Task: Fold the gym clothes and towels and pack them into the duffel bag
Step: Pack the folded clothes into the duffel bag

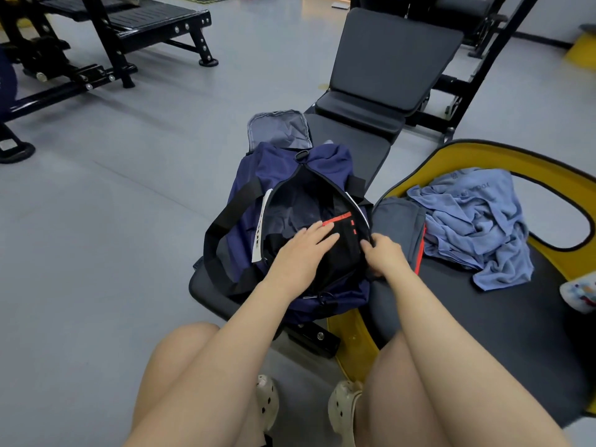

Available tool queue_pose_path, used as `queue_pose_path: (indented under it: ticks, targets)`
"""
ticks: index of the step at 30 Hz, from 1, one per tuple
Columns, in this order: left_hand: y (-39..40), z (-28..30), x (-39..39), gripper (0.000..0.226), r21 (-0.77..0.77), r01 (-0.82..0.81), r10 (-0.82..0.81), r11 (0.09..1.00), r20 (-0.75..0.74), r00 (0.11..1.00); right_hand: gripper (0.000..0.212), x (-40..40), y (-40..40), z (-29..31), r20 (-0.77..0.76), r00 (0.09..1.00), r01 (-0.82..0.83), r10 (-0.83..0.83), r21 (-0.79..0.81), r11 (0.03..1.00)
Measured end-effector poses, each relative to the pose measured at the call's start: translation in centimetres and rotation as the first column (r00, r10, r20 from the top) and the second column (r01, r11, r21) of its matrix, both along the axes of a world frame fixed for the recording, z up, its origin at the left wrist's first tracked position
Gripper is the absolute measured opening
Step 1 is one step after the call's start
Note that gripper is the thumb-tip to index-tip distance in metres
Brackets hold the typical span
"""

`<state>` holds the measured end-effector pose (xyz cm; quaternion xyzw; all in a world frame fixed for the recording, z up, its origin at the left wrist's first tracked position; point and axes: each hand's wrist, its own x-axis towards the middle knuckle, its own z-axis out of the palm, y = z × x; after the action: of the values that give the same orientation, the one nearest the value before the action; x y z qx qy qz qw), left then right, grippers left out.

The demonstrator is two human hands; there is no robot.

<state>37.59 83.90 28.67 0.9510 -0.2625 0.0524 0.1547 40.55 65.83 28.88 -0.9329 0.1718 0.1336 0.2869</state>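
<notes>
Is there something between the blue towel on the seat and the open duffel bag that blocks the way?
Partly. A folded grey garment lies between the blue towel and the duffel bag. The right hand grips the bag's near edge; the left hand rests flat inside the opening.

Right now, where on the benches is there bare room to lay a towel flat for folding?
The dark pad is bare nearest you, below the crumpled blue towel and the folded grey shorts. The black bench has a bare strip beyond the duffel bag. It is crowded at the bag mouth, where left hand and right hand work.
</notes>
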Motion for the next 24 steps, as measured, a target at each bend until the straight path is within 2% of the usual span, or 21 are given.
queue_pose_path:
  ticks: [2,5,8,10,13,15,18,20,21,22,23,24]
  targets:
    - [-1.1,-0.7,1.1,0.067,0.005,0.015,-0.014,1.000,-0.157,0.987,0.024,-0.3,0.0,0.1,0.054,0.998,-0.021,0.016,0.084,0.996]
    - [-2.6,-1.9,2.8,0.058,0.027,0.051,-0.043,0.998,-0.236,0.971,0.024,-0.9,-0.2,1.1,0.116,0.993,-0.052,0.038,0.124,0.991]
    - [-3.8,-2.8,3.8,0.059,0.101,0.069,-0.040,0.992,-0.257,0.966,0.022,-1.1,-0.6,1.9,0.153,0.987,-0.061,0.039,0.146,0.987]
    - [-4.3,-3.3,3.7,0.064,0.169,0.109,-0.052,0.980,-0.309,0.950,0.020,-1.2,-1.0,2.3,0.193,0.981,-0.024,-0.007,0.160,0.987]
    - [-4.4,-3.9,3.2,0.086,0.244,0.189,-0.087,0.951,-0.377,0.922,0.020,-1.3,-1.3,3.0,0.257,0.965,0.004,-0.059,0.210,0.978]
    - [-4.1,-3.8,3.2,0.087,0.225,0.254,-0.133,0.941,-0.445,0.886,0.021,-1.5,-1.1,3.2,0.280,0.958,0.003,-0.064,0.214,0.977]
    - [-3.5,-2.7,3.1,0.063,0.078,0.315,-0.221,0.946,-0.556,0.801,0.020,-1.5,-0.9,3.3,0.304,0.949,0.022,-0.087,0.212,0.977]
    - [-2.8,-1.6,2.7,0.060,-0.074,0.196,-0.206,0.978,-0.518,0.830,0.017,-1.4,-1.0,3.2,0.289,0.952,0.030,-0.100,0.237,0.971]
    - [-2.2,-0.9,2.5,0.064,-0.119,0.111,-0.154,0.987,-0.451,0.879,0.017,-1.4,-1.0,3.2,0.280,0.956,0.022,-0.090,0.239,0.971]
    - [-1.4,-0.1,2.2,0.069,-0.111,0.039,-0.073,0.993,-0.315,0.946,0.021,-1.5,-0.9,3.2,0.276,0.959,0.007,-0.066,0.210,0.978]
    - [-0.5,0.4,2.0,0.071,-0.073,-0.024,0.016,0.997,-0.116,0.993,0.029,-1.6,-0.6,3.1,0.294,0.956,-0.013,-0.020,0.109,0.994]
    - [0.7,0.6,1.9,0.070,-0.062,-0.113,0.117,0.992,0.068,0.991,0.040,-1.6,-0.2,2.9,0.345,0.938,-0.018,0.035,-0.054,0.998]
